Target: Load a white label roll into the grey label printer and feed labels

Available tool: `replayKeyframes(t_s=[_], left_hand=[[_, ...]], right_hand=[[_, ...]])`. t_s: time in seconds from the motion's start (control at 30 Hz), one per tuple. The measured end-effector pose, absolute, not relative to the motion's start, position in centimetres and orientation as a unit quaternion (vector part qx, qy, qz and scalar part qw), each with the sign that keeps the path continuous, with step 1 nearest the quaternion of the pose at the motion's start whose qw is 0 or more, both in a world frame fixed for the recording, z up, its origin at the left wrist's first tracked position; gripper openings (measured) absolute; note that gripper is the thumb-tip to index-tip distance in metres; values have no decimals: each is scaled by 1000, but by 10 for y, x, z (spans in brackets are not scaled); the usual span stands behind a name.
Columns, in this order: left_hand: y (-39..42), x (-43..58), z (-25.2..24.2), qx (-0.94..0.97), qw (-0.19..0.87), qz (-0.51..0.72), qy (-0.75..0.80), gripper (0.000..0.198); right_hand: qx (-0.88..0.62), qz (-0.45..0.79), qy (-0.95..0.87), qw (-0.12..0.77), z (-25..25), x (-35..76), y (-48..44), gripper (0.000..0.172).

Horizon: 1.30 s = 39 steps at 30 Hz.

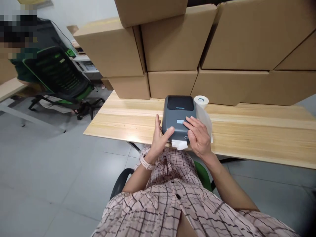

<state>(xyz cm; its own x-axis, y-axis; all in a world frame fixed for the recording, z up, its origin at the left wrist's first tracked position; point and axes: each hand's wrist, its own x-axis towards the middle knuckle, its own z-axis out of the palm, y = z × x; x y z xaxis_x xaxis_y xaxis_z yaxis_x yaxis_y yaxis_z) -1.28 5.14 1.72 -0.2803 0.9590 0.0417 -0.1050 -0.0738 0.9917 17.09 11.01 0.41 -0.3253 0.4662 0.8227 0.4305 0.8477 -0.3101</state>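
A dark grey label printer (179,113) stands near the front edge of a light wooden table (247,131). My left hand (159,136) rests against the printer's left front corner, fingers stretched out and thumb on the casing. My right hand (198,136) lies on the printer's front right top, fingers spread flat across it. A white label (179,144) sticks out of the front slot between my hands. A white paper roll (201,100) stands behind the printer's right side, with a strip of paper (206,118) running down along it.
Stacked cardboard boxes (172,42) fill the back of the table. A black and green office chair (58,79) stands on the grey floor at left, near another person at the top left corner. My own chair's armrest (120,181) shows below.
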Motion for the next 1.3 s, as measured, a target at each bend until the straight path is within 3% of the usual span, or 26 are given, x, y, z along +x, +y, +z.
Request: replayKeyframes(t_s=[0.47,0.73,1.07,1.3], left_hand=[[55,-7,18,364,458,609,536,125],[49,-9,18,362,480,578,552,122],[53,-8,20,388,450,582,556,110],[38,-18,3,404,487,590,501,115]], right_hand=[[-252,80,-805,531,-10,172,111,50],[-279,96,-797,527,-16,175,103,63],[-289,82,-790,534,-20,174,107,58],[-275,105,-808,510,1,179,110,49]])
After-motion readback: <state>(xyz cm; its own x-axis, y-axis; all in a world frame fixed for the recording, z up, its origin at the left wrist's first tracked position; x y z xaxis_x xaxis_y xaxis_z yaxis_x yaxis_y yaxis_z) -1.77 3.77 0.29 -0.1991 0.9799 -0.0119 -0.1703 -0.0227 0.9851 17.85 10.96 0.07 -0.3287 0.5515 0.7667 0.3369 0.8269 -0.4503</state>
